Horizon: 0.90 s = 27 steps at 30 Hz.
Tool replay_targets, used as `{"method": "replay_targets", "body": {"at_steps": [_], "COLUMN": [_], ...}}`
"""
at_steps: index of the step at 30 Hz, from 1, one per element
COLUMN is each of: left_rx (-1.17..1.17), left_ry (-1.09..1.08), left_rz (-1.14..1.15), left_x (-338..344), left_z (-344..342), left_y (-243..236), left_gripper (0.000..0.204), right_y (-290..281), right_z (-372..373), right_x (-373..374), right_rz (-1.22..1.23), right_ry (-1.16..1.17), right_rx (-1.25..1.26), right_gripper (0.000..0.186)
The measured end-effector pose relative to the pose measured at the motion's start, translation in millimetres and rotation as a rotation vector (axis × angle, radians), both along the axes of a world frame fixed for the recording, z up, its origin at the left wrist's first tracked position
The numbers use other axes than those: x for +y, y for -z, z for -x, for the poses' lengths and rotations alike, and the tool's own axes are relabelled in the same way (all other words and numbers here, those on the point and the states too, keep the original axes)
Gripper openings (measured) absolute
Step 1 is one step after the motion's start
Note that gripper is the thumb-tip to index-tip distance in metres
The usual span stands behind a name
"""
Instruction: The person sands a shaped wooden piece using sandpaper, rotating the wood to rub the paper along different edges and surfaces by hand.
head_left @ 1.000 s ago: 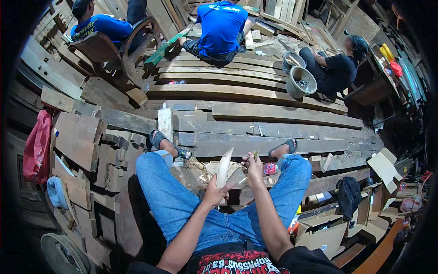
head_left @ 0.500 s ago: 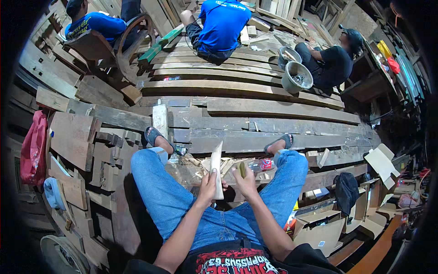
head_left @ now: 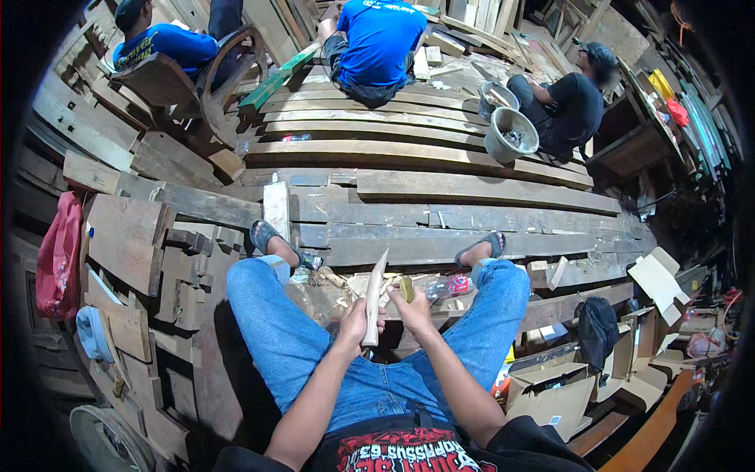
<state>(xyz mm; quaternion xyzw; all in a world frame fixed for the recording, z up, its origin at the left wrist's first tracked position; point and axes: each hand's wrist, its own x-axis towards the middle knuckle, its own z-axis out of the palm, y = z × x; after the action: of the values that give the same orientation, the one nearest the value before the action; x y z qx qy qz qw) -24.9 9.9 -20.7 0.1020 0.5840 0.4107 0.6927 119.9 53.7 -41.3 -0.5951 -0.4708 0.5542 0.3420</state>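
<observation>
Between my spread knees, my left hand (head_left: pixel 357 322) is wrapped round a pale, slightly curved piece of carved wood (head_left: pixel 374 293). Its pointed end tilts up and away from me, and the wider end comes out below the fingers. Close on its right, my right hand (head_left: pixel 414 313) is closed round a small olive-brown block (head_left: pixel 406 288). Only the top of that block shows, so its exact kind is unclear. A narrow gap appears between the block and the carved wood. Wood chips (head_left: pixel 358 283) lie on the floor beyond my hands.
A plastic bottle (head_left: pixel 458 284) lies near my right foot, and a pale wood block (head_left: pixel 276 206) stands by the left. Long planks (head_left: pixel 480 189) cover the floor ahead. Cardboard boxes (head_left: pixel 550 397) sit at right, stacked boards (head_left: pixel 126 236) at left. Several people sit farther off near buckets (head_left: pixel 511 134).
My right hand has shifted slightly left, closer to the carved wood, and the block in it has turned. The carved wood has rolled a little and its tip sits slightly lower.
</observation>
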Motion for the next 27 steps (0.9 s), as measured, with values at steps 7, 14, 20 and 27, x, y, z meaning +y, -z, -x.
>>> {"method": "replay_targets", "body": {"at_steps": [7,14,20,27], "left_rx": [-0.301,-0.278,-0.374,-0.344], "left_ry": [-0.149,-0.152,-0.106,-0.063], "left_rz": [0.023,0.07,0.086,0.075], "left_x": [0.1,0.0,-1.0,-0.6], "left_z": [5.1,3.4,3.7,1.9], "left_y": [6.6,2.1,8.3,7.5], "left_gripper": [0.026,0.015,0.017,0.024], "right_y": [4.6,4.1,15.0,24.6], "right_z": [1.0,4.8,1.7,2.0], "right_x": [1.5,-0.5,0.3,-1.7], "right_rz": [0.025,0.024,0.025,-0.09], "right_ry": [0.01,-0.037,-0.071,-0.096], "right_rx": [-0.09,-0.042,-0.039,-0.104], "right_gripper": [0.034,0.039,0.041,0.045]}}
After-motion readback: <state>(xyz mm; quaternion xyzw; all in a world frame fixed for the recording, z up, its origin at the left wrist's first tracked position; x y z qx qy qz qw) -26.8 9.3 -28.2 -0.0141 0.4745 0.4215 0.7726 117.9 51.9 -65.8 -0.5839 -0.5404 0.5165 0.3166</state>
